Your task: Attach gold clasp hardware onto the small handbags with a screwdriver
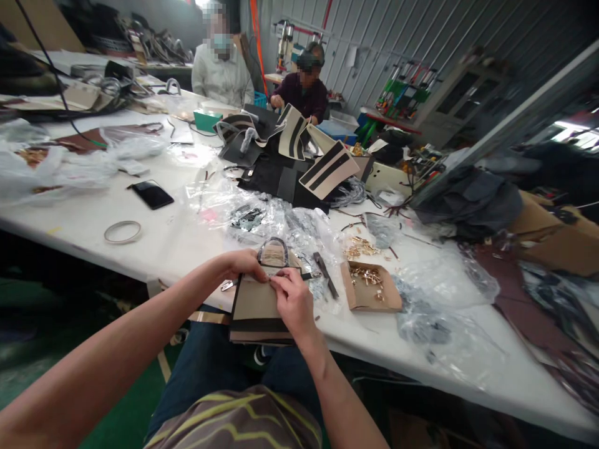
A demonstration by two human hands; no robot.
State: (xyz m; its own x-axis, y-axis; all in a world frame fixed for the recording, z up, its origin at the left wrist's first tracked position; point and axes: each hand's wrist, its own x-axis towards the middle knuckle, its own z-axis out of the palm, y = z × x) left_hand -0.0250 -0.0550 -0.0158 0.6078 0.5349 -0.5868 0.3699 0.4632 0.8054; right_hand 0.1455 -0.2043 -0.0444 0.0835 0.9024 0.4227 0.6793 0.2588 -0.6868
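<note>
Handbag point(256, 300): flat, boxy, smooth beige face with dark edging and a dark lower band; held at the front edge of the white-topped table point(84, 227). Arched dark handle point(274, 242) at the top; short dark strap point(309, 275) with metal buckle at the upper right corner.

Left hand point(247, 263): gripping the handbag's top edge, fingers bent. Right hand point(292, 298): thumb and fingers drawn together in a pinch at the same edge; anything between the fingertips too small to tell.

To the right: slim dark bar point(326, 275), straight-sided; shallow cardboard tray point(359, 300), holding small shiny gold-toned fittings; more loose fittings point(361, 247) just beyond.

Beyond the handbag: crumpled clear plastic film point(299, 223), glossy; stiff striped panels point(330, 169), cream and black.

To the left: thin pale ring point(122, 232), round; flat black phone point(150, 194).
</note>
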